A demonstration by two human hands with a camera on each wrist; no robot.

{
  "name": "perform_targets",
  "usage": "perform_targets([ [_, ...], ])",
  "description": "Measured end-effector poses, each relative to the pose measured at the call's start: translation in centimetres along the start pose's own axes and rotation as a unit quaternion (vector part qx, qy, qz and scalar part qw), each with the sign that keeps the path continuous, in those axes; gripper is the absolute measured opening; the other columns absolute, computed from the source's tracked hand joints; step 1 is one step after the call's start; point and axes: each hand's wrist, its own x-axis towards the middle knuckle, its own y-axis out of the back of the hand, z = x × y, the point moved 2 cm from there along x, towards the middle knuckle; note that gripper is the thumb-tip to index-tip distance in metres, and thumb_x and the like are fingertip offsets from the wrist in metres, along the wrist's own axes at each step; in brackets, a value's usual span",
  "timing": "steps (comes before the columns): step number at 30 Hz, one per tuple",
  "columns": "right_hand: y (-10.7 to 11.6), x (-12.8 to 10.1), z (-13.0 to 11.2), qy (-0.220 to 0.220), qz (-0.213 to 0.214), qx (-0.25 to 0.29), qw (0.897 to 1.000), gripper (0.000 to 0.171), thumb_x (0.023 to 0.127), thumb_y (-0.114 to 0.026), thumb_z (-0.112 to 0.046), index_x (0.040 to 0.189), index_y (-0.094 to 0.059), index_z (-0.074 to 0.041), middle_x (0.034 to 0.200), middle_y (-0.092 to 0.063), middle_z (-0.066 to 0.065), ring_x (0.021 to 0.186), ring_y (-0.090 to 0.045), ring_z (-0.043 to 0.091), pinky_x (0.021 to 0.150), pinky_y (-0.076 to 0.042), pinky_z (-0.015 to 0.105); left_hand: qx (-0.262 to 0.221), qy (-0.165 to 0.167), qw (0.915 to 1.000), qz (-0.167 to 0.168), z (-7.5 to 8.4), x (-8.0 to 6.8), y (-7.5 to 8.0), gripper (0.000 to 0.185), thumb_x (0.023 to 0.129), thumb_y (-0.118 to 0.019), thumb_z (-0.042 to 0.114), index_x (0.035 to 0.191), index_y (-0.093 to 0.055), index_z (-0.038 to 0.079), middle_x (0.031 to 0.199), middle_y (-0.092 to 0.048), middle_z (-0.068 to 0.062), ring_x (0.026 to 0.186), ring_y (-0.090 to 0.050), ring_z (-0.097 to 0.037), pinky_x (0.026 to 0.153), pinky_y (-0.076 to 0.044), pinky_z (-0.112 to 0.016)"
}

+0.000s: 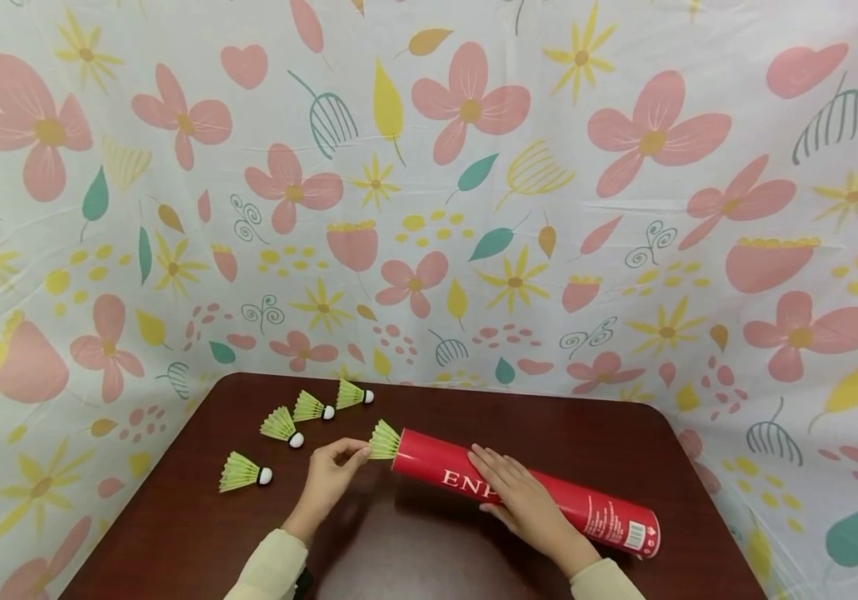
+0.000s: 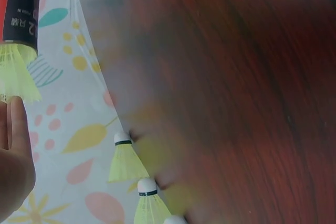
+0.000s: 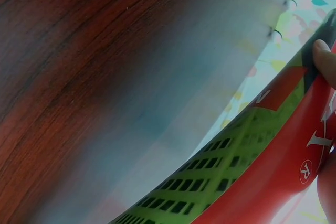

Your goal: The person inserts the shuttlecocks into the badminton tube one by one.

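Red shuttlecock tube (image 1: pixel 420 457), yellow shuttlecock (image 1: pixel 384 442) partly inside its mouth.
Right hand (image 1: pixel 525 502) gripped the tube beneath it; left hand (image 1: pixel 330 477) pinched the shuttlecock's skirt edge; four loose shuttlecocks (image 1: pixel 240 472) lay left of and beyond that hand, on the brown table (image 1: pixel 429 550).

1 shuttlecock (image 1: pixel 384 442) (partly) in tube (image 1: pixel 575 497); 4 shuttlecocks (image 1: pixel 279 424) leftward

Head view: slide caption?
Left hand touches a shuttlecock partway inside a red tube held by the right hand; four more on the table.
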Motion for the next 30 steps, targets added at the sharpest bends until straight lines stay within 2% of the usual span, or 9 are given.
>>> perform_targets([
  [2, 0.0, 0.0, 0.0, 0.001, 0.008, -0.001, 1.0, 0.087, 0.073, -0.085, -0.021, 0.147, -0.04, -0.008, 0.148, -0.042, 0.011, 0.133, -0.043, 0.027, 0.115, -0.02, 0.031, -0.007, 0.005, 0.9999, -0.007, 0.0, 0.0, -0.2, 0.006, 0.085, -0.07, -0.001, 0.09, -0.073, -0.002, 0.082, -0.07, -0.018, 0.078, -0.066, -0.04, 0.067, -0.054, -0.025],
  [5, -0.1, 0.0, 0.0, 0.003, 0.014, 0.0, 1.0, 0.086, 0.074, -0.084, -0.021, 0.146, -0.04, -0.007, 0.148, -0.043, 0.011, 0.133, -0.043, 0.027, 0.116, -0.005, 0.021, -0.013, 0.009, 0.9997, -0.02, 0.0, -0.1, -0.4, 0.006, 0.085, -0.07, -0.001, 0.091, -0.073, -0.001, 0.083, -0.071, -0.017, 0.079, -0.067, -0.037, 0.068, -0.054, -0.023],
  [9, -0.1, 0.0, -0.1, 0.005, 0.013, 0.003, 1.0, 0.089, 0.072, -0.085, -0.019, 0.147, -0.039, -0.007, 0.147, -0.043, 0.012, 0.133, -0.042, 0.027, 0.115, -0.001, 0.019, -0.017, -0.001, 0.9991, -0.039, 0.1, -0.2, -0.7, 0.007, 0.087, -0.068, -0.002, 0.092, -0.072, -0.003, 0.084, -0.07, -0.018, 0.079, -0.068, -0.035, 0.068, -0.054, -0.023],
  [13, -0.1, 0.0, -0.2, 0.006, 0.014, 0.009, 1.0, 0.09, 0.071, -0.086, -0.018, 0.147, -0.039, -0.007, 0.148, -0.042, 0.012, 0.133, -0.043, 0.028, 0.115, -0.002, 0.02, -0.014, -0.016, 0.9986, -0.049, 0.2, -0.2, -0.9, 0.008, 0.088, -0.067, -0.002, 0.094, -0.071, -0.004, 0.086, -0.07, -0.019, 0.078, -0.068, -0.032, 0.068, -0.054, -0.024],
  [18, -0.1, 0.0, -0.2, 0.015, 0.02, 0.006, 1.0, 0.09, 0.071, -0.086, -0.019, 0.147, -0.039, -0.007, 0.148, -0.042, 0.012, 0.132, -0.043, 0.03, 0.116, -0.003, 0.021, 0.004, -0.029, 0.9987, -0.042, 0.1, -0.2, -1.2, 0.006, 0.086, -0.068, -0.003, 0.091, -0.072, -0.002, 0.084, -0.071, -0.016, 0.076, -0.068, -0.024, 0.066, -0.054, -0.023],
  [23, -0.1, -0.1, -0.2, 0.019, 0.022, 0.009, 1.0, 0.091, 0.069, -0.087, -0.017, 0.147, -0.04, -0.006, 0.148, -0.042, 0.012, 0.131, -0.045, 0.031, 0.116, -0.003, 0.021, 0.019, -0.028, 0.9986, -0.041, 0.2, -0.1, -1.5, 0.006, 0.086, -0.069, -0.003, 0.09, -0.072, -0.001, 0.083, -0.071, -0.014, 0.075, -0.067, -0.024, 0.066, -0.054, -0.025],
  [24, -0.1, -0.1, -0.3, 0.018, 0.021, 0.011, 1.0, 0.085, 0.075, -0.083, -0.023, 0.147, -0.039, -0.006, 0.149, -0.041, 0.011, 0.131, -0.045, 0.032, 0.116, -0.003, 0.021, 0.02, -0.028, 0.9985, -0.042, 0.2, -0.2, -1.7, 0.006, 0.086, -0.069, -0.003, 0.09, -0.072, -0.001, 0.083, -0.071, -0.014, 0.075, -0.067, -0.026, 0.066, -0.054, -0.026],
  [27, 0.0, 0.0, -0.3, 0.012, 0.011, 0.008, 1.0, 0.072, 0.09, -0.064, -0.04, 0.148, -0.037, -0.008, 0.152, -0.037, 0.007, 0.133, -0.043, 0.029, 0.116, -0.015, 0.027, 0.019, -0.024, 0.9983, -0.049, 0.4, -0.3, -1.9, 0.006, 0.086, -0.068, -0.003, 0.09, -0.072, -0.001, 0.083, -0.071, -0.015, 0.076, -0.067, -0.031, 0.066, -0.055, -0.026],
  [30, 0.0, 0.0, -0.4, 0.009, 0.008, 0.008, 1.0, 0.069, 0.093, -0.055, -0.046, 0.149, -0.036, -0.01, 0.153, -0.035, 0.005, 0.134, -0.042, 0.028, 0.115, -0.02, 0.03, 0.017, -0.025, 0.9979, -0.057, 0.4, -0.4, -2.1, 0.005, 0.086, -0.068, -0.003, 0.09, -0.072, -0.002, 0.083, -0.071, -0.016, 0.076, -0.067, -0.035, 0.066, -0.054, -0.025],
])
